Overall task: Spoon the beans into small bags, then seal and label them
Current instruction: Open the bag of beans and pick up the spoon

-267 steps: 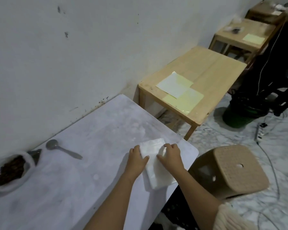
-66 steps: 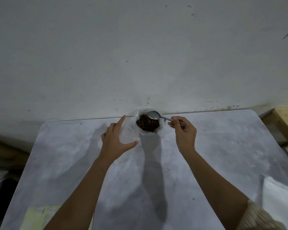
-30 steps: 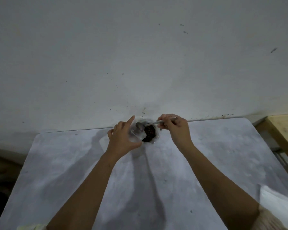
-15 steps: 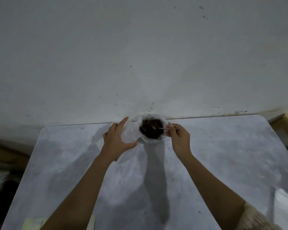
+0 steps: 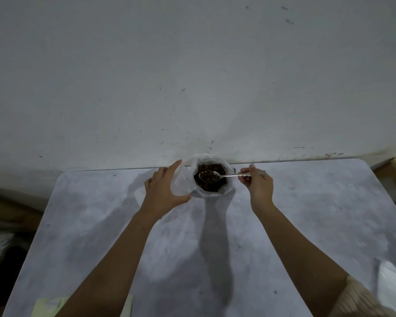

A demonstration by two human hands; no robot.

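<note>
Beans sit in an open white plastic bag at frame centre, against the wall at the table's far edge. Spoon bowl, loaded with beans, hovers over them; right hand pinches its handle. Left hand clasps a small clear bag just left, probably open-mouthed. Yellow sheet lower left.

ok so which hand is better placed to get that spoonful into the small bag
The right hand: it already grips the spoon by the handle, its bowl loaded over the bag of beans. The left hand is occupied holding the small clear bag just beside it, so a short sideways move should do.
</note>
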